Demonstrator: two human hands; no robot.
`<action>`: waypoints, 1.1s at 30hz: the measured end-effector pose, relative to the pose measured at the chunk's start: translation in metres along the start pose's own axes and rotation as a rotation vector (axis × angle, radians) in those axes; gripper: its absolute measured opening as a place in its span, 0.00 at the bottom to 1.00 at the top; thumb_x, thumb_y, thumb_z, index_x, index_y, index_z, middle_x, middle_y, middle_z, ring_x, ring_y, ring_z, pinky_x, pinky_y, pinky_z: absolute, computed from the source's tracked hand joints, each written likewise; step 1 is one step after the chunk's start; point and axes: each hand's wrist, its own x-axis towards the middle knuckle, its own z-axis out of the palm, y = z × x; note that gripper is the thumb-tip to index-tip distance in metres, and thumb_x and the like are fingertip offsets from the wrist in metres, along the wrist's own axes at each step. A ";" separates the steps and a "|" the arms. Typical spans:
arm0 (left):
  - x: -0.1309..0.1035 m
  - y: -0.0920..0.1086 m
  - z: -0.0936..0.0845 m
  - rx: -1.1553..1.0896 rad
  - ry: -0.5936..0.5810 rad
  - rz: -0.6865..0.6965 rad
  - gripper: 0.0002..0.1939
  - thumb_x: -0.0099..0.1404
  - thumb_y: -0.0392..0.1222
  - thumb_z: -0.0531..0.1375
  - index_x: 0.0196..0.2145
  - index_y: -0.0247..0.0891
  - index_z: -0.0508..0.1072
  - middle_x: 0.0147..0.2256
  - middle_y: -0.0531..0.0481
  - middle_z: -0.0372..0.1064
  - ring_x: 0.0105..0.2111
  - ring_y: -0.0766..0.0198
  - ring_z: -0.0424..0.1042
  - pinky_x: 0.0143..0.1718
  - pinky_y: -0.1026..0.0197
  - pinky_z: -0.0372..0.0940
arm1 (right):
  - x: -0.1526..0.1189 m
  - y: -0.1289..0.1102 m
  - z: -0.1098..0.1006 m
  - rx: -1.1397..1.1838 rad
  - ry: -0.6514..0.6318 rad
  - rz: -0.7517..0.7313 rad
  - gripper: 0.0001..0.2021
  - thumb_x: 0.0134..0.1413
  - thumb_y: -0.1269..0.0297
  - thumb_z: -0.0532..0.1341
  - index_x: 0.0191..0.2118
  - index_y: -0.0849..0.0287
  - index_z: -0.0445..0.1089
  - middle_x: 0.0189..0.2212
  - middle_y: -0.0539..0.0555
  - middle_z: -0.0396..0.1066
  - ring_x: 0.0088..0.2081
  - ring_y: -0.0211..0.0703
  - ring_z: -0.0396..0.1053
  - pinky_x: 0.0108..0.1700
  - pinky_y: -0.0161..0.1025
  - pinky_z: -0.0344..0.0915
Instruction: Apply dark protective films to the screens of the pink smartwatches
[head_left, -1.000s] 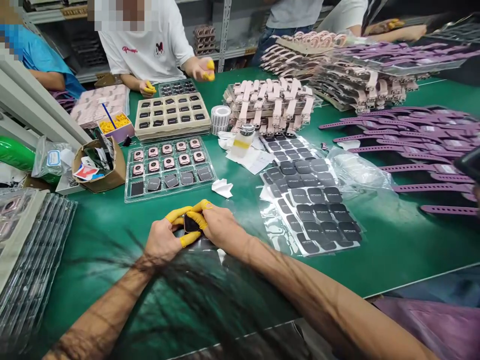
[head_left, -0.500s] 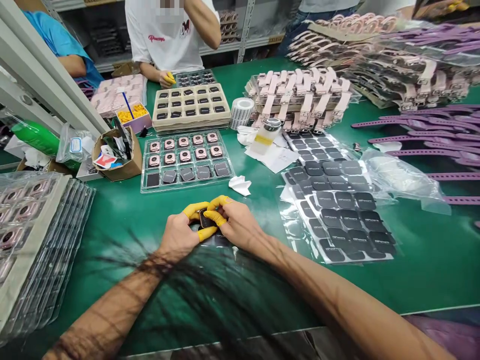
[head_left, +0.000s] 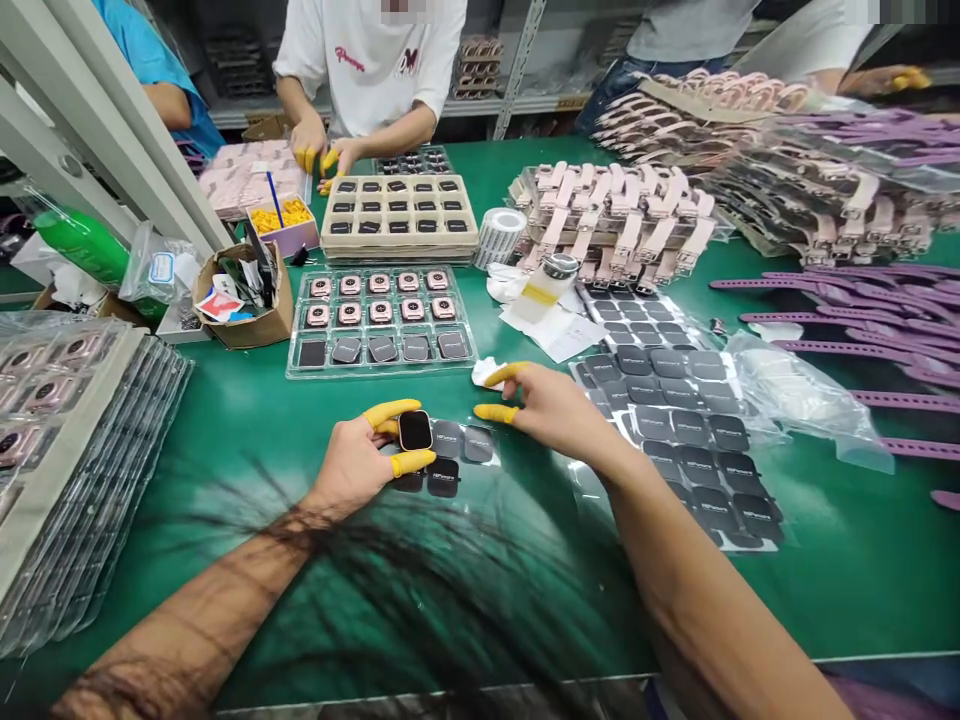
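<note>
My left hand [head_left: 361, 455], with yellow finger cots, grips a small square smartwatch body [head_left: 415, 431] by its edges, black screen facing up. Beneath it on the green table lies a clear sheet of dark grey square stickers [head_left: 444, 478], partly covered by the watch and fingers. To the right, my right hand [head_left: 551, 410] is open, thumb and index finger apart, also in yellow cots. Its index fingertip overlaps a crumpled white wipe [head_left: 486, 371]; whether it touches the wipe I cannot tell.
Ahead lies a clear tray of watches [head_left: 381, 365]. Behind it are a beige tray [head_left: 399, 243] and a co-worker's hands [head_left: 319, 160]. Sticker sheets [head_left: 694, 430], a pump bottle [head_left: 551, 280] and purple straps [head_left: 874, 400] lie right; stacked trays [head_left: 97, 500] stand left, near a cardboard box [head_left: 259, 325].
My right hand has left the watch and moved right to the wipe, uncovering the sticker sheet. My left hand still holds the watch. The co-worker's raised hand has come down beside the other.
</note>
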 end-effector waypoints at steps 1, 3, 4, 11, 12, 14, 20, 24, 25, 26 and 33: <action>0.000 -0.001 0.000 -0.002 -0.004 0.002 0.33 0.46 0.41 0.77 0.52 0.40 0.81 0.40 0.49 0.83 0.44 0.55 0.83 0.56 0.51 0.77 | 0.002 0.002 0.001 -0.039 0.064 -0.045 0.13 0.55 0.59 0.71 0.46 0.53 0.78 0.41 0.57 0.74 0.35 0.45 0.67 0.39 0.44 0.65; 0.000 -0.002 -0.001 -0.010 -0.023 0.011 0.32 0.47 0.41 0.76 0.52 0.40 0.81 0.41 0.49 0.83 0.45 0.55 0.83 0.56 0.51 0.77 | 0.008 0.004 0.006 -0.081 0.175 -0.135 0.14 0.62 0.61 0.67 0.52 0.53 0.78 0.49 0.61 0.74 0.44 0.49 0.70 0.47 0.47 0.67; 0.000 -0.003 -0.001 -0.014 -0.034 0.017 0.32 0.47 0.40 0.76 0.52 0.40 0.80 0.41 0.49 0.83 0.45 0.55 0.83 0.56 0.51 0.77 | 0.011 0.005 0.009 -0.113 0.212 -0.153 0.13 0.64 0.63 0.65 0.52 0.55 0.78 0.51 0.63 0.73 0.48 0.51 0.70 0.51 0.48 0.67; 0.000 -0.005 -0.001 -0.012 -0.056 0.034 0.32 0.48 0.39 0.76 0.53 0.38 0.80 0.40 0.47 0.83 0.43 0.54 0.83 0.54 0.51 0.77 | 0.010 0.010 0.005 -0.084 0.219 -0.009 0.06 0.58 0.60 0.71 0.37 0.57 0.79 0.34 0.57 0.76 0.32 0.43 0.67 0.37 0.43 0.61; 0.000 -0.005 -0.001 -0.004 -0.057 0.032 0.33 0.47 0.40 0.76 0.53 0.38 0.80 0.40 0.47 0.83 0.43 0.54 0.83 0.54 0.51 0.77 | 0.005 0.005 0.006 0.032 0.253 -0.006 0.09 0.55 0.57 0.73 0.37 0.56 0.78 0.32 0.55 0.75 0.30 0.42 0.66 0.35 0.42 0.60; -0.001 -0.006 -0.001 0.015 -0.060 0.033 0.33 0.47 0.41 0.76 0.53 0.38 0.81 0.40 0.47 0.83 0.42 0.54 0.83 0.52 0.51 0.77 | -0.006 -0.011 0.015 0.308 0.302 -0.117 0.15 0.51 0.52 0.75 0.38 0.55 0.76 0.29 0.50 0.72 0.28 0.39 0.66 0.32 0.39 0.62; -0.001 -0.011 -0.001 0.067 -0.073 0.097 0.32 0.48 0.42 0.76 0.52 0.39 0.81 0.42 0.47 0.83 0.42 0.54 0.82 0.49 0.53 0.77 | -0.027 -0.047 0.053 0.238 0.142 -0.680 0.03 0.63 0.66 0.67 0.37 0.53 0.79 0.32 0.50 0.73 0.29 0.35 0.70 0.29 0.34 0.65; 0.000 -0.013 -0.001 0.017 -0.079 0.097 0.31 0.48 0.43 0.76 0.52 0.39 0.81 0.44 0.46 0.83 0.44 0.53 0.82 0.52 0.52 0.76 | -0.024 -0.040 0.050 0.204 0.022 -0.792 0.07 0.65 0.70 0.65 0.44 0.52 0.79 0.34 0.50 0.74 0.33 0.34 0.73 0.34 0.33 0.69; 0.000 -0.012 -0.001 0.012 -0.090 0.098 0.30 0.49 0.42 0.76 0.51 0.39 0.81 0.45 0.46 0.83 0.44 0.52 0.82 0.52 0.52 0.76 | -0.023 -0.039 0.049 0.213 0.038 -0.792 0.06 0.64 0.70 0.66 0.43 0.53 0.78 0.32 0.49 0.73 0.31 0.33 0.71 0.32 0.32 0.68; 0.001 -0.012 -0.002 0.010 -0.101 0.097 0.29 0.48 0.41 0.76 0.50 0.39 0.81 0.45 0.46 0.83 0.45 0.52 0.82 0.52 0.52 0.76 | -0.021 -0.039 0.049 0.222 0.073 -0.781 0.03 0.63 0.69 0.67 0.41 0.54 0.78 0.30 0.48 0.71 0.29 0.33 0.69 0.30 0.32 0.65; -0.001 -0.008 0.001 0.040 -0.062 0.071 0.29 0.47 0.42 0.76 0.50 0.40 0.82 0.42 0.47 0.83 0.43 0.51 0.83 0.50 0.51 0.77 | -0.019 -0.045 0.056 0.180 0.194 -0.738 0.02 0.62 0.66 0.69 0.36 0.54 0.78 0.28 0.49 0.70 0.29 0.36 0.66 0.30 0.36 0.63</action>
